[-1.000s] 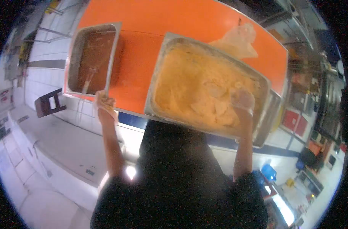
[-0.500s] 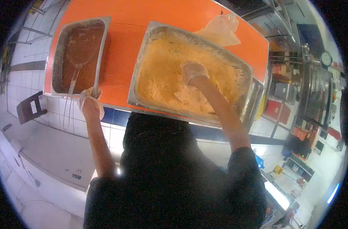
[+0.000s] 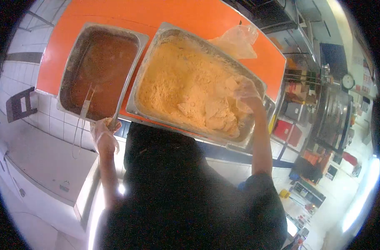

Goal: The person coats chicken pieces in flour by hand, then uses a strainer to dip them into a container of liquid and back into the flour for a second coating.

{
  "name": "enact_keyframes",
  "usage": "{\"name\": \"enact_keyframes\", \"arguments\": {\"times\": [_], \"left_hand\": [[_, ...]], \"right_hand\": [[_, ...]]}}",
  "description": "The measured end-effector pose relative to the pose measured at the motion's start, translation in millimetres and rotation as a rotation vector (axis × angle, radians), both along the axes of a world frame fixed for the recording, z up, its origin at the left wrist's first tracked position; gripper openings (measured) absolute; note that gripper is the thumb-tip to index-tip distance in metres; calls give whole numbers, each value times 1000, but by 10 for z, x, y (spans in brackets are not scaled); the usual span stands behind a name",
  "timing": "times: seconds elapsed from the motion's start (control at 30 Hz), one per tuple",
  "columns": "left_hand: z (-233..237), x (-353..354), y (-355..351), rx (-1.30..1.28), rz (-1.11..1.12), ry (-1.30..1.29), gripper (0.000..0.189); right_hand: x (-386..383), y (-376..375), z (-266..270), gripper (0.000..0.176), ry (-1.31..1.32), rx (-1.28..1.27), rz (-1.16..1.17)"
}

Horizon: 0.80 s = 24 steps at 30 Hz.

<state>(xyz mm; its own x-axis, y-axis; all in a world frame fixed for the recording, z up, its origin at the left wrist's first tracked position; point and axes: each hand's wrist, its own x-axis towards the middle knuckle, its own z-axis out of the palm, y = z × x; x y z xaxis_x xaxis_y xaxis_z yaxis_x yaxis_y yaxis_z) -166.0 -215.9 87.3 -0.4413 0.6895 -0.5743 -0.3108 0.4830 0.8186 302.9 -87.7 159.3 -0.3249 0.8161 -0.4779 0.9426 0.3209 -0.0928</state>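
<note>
My left hand (image 3: 104,135), in a clear plastic glove, is closed on the near right corner of a metal pan (image 3: 133,79) of reddish-brown liquid. A wire-handled strainer (image 3: 85,109) leans in that pan, its handle sticking out over the near edge and its bowl hardly visible under the liquid. Gloved too, my right hand (image 3: 246,98) is at the right end of a larger metal pan (image 3: 133,100) of orange-yellow flour mix (image 3: 177,79). Its fingers are down at the coated lumps (image 3: 221,118) and the mix, too blurred to make out.
Both pans stand side by side on an orange table (image 3: 165,12). A clear plastic bag (image 3: 237,41) lies behind the large pan. On the left is a white counter (image 3: 40,162); at right, shelves hold a red box (image 3: 286,130).
The liquid pan has shifted right, closer to the flour pan, with my left hand on its corner. My right hand has moved from the middle of the flour to its right end.
</note>
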Motion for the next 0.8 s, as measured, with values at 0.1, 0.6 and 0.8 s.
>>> {"name": "enact_keyframes", "arguments": {"times": [0.1,0.6,0.8], "left_hand": [[-237,-76,-122,43,-72,19,34],[1192,-488,73,-30,-545,1284,22],[1053,-832,93,-411,-867,1171,37]], "right_hand": [[-73,-157,168,23,-23,-44,-48],[242,-445,-1035,18,28,-48,-107],[-111,-335,-1029,17,-358,-50,177]]}}
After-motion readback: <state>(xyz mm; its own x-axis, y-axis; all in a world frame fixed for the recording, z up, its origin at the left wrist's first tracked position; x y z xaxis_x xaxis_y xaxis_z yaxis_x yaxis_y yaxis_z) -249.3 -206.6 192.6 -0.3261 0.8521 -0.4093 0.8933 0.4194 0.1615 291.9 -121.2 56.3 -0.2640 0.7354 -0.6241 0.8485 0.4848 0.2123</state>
